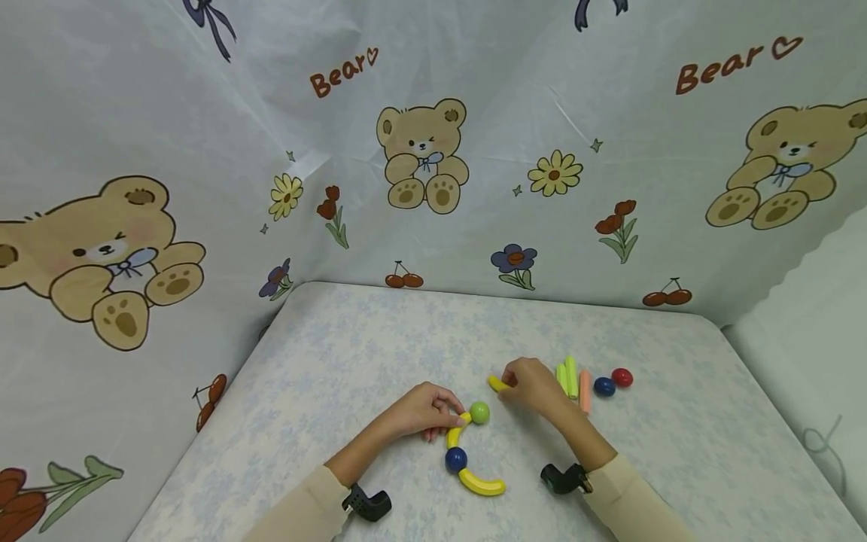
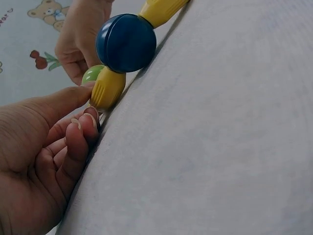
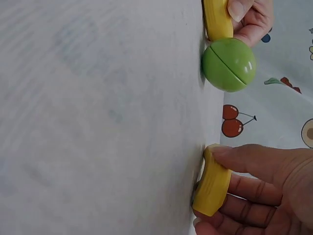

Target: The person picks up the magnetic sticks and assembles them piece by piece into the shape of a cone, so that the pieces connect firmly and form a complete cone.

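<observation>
My left hand (image 1: 421,411) pinches a yellow curved rod (image 1: 453,437) near its upper end. That rod meets a blue ball (image 1: 457,459) at its lower end, and a second yellow curved rod (image 1: 483,485) runs from the ball toward the right. A green ball (image 3: 229,65) sits at the upper end of the held rod. To the right of this chain, my right hand (image 1: 533,385) grips another yellow curved rod (image 3: 213,182) between thumb and fingers, close over the table and apart from the green ball.
Right of my right hand lie light green rods (image 1: 572,378), an orange rod (image 1: 585,391), a loose blue ball (image 1: 605,387) and a red ball (image 1: 622,377). A sheet printed with bears (image 1: 427,154) hangs behind the pale patterned table (image 1: 352,331).
</observation>
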The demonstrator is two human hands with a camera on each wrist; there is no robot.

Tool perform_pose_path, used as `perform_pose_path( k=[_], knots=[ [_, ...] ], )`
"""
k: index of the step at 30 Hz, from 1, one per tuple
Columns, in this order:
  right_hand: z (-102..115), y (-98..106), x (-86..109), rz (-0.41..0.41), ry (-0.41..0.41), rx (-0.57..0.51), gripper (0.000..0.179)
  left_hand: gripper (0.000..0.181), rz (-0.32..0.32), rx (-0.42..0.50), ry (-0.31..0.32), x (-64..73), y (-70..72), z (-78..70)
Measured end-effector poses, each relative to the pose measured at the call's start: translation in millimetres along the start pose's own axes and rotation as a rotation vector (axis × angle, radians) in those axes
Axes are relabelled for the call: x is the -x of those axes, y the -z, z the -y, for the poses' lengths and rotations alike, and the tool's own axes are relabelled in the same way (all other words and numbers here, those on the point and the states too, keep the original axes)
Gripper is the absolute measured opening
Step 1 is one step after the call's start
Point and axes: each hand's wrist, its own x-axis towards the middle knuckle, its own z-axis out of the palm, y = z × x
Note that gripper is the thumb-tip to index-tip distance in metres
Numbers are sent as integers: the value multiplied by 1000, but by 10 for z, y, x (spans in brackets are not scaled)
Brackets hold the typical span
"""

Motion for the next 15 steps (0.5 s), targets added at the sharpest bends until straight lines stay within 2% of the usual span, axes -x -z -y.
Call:
perform_pose_path(
  k=[7,15],
  knots=[
    [-50,41,102,-12,26,-34,14,12,-2,10,1,9,5,-5],
    [-128,60,201,84,130,-124,21,11,6,19,-4,19,1,-31]
  ],
)
